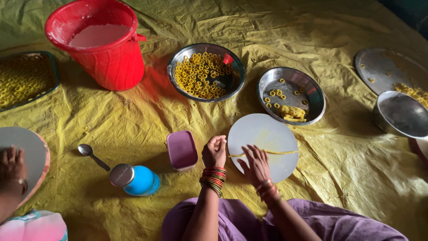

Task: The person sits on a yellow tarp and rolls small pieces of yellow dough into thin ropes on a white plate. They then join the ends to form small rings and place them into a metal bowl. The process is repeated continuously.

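Observation:
My left hand (214, 151) is curled into a loose fist at the left edge of a round white board (272, 131), pinching one end of a thin yellow dough strand (278, 152). My right hand (255, 165) lies flat with fingers spread on the strand, pressing it on the board. The strand runs from the board's left edge toward its right. Both wrists carry red and gold bangles.
Steel bowls of yellow dough rings (203, 73) and of dough (292, 111) stand beyond the board. A red bucket (104, 42), pink lidded box (182, 149), blue tin (136, 179), spoon (91, 154), trays and another person's hand (11, 163) surround me on a yellow tarp.

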